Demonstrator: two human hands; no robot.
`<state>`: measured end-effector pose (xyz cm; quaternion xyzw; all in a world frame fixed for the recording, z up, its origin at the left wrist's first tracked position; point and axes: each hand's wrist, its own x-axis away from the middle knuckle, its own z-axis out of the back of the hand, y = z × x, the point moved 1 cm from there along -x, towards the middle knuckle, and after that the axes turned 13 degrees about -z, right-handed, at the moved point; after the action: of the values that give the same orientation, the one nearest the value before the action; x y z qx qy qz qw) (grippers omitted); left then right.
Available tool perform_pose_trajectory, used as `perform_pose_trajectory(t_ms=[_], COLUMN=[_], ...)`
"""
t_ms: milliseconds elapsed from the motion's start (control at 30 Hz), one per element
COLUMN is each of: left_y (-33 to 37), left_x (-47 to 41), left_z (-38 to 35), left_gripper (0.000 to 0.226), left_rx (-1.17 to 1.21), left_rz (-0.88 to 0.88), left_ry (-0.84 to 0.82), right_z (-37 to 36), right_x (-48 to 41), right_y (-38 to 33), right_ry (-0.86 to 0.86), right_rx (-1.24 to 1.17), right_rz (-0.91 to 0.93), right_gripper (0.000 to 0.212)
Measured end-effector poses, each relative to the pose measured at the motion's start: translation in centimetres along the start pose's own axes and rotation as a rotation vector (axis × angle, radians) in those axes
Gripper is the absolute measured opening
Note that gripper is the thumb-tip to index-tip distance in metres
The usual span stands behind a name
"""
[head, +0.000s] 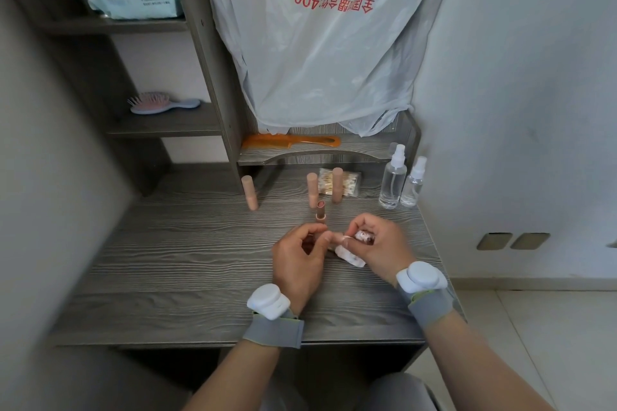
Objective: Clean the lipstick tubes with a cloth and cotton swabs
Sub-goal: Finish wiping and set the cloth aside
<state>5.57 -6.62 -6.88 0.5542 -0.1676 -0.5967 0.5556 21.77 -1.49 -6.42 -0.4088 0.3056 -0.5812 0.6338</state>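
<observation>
My left hand curls round a small pinkish lipstick part, mostly hidden by its fingers. My right hand pinches a crumpled white cloth stained with red, close against the left fingertips. An uncapped lipstick tube stands upright on the desk just beyond the hands. Two more pink tubes stand behind it. Another pink tube stands off to the left. A clear bag of cotton swabs lies behind the tubes.
Two clear spray bottles stand at the desk's back right. An orange comb lies on a low shelf under a hanging plastic bag. A hairbrush and a tissue pack sit on left shelves.
</observation>
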Motion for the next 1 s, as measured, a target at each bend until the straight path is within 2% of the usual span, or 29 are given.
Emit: perform_pose_trajectory(t_ms=[167, 333, 500, 700, 867, 1000], left_y=[-0.13, 0.2, 0.08, -0.15, 0.03, -0.11], left_x=[0.11, 0.04, -0.02, -0.01, -0.11, -0.16], left_z=[-0.02, -0.12, -0.03, 0.17, 0.01, -0.03], left_gripper=[0.021, 0.028, 0.012, 0.028, 0.017, 0.013], left_rx=[-0.035, -0.024, -0.002, 0.008, 0.017, -0.005], left_rz=[-0.014, 0.039, 0.04, -0.031, 0.053, 0.06], left_ry=[-0.045, -0.02, 0.017, -0.071, 0.01, -0.008], right_z=[0.1, 0.16, 0.22, 0.22, 0.32, 0.42], right_x=[-0.06, 0.07, 0.06, -0.08, -0.13, -0.21], right_y=[0.01, -0.23, -0.12, -0.01, -0.11, -0.06], right_ry=[-0.009, -0.006, -0.009, -0.03, -0.021, -0.051], right_rx=[-0.064, -0.115, -0.135, -0.119, -0.15, -0.155], right_rz=[-0.027, -0.016, -0.019, -0.017, -0.028, -0.029], right_gripper=[0.02, 0.02, 0.02, 0.02, 0.02, 0.022])
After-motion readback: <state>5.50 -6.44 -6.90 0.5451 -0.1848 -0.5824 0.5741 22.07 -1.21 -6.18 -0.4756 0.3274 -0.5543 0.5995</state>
